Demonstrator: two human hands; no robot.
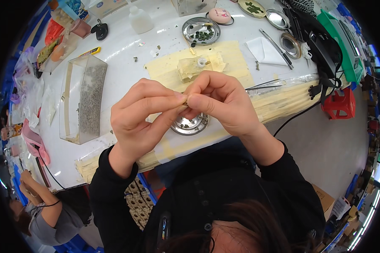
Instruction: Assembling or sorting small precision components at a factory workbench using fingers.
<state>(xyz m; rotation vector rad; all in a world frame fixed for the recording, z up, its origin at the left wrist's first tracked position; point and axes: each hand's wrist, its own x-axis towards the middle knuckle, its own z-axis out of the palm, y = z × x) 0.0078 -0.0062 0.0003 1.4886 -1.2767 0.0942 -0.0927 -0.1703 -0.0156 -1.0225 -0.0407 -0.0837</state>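
Note:
My left hand (141,111) and my right hand (226,103) meet fingertip to fingertip above the near edge of the table. Both are closed in a pinch on a tiny dark piece (185,103), mostly hidden by the fingers and too small to name. Right under them, partly covered by the hands, is a round shiny metal dish (190,127) with small bits in it. Just beyond my fingers, a block wrapped in yellowish tape (188,71) carries a small white ring-shaped cup (202,62).
A clear plastic box (91,99) stands left. Farther off are a metal plate (194,26) of small dark green pieces, a white squeeze bottle (140,20) and a pink rounded object (220,15). Tweezers (268,85) lie right, near a white paper (263,51). A co-worker (51,211) sits lower left.

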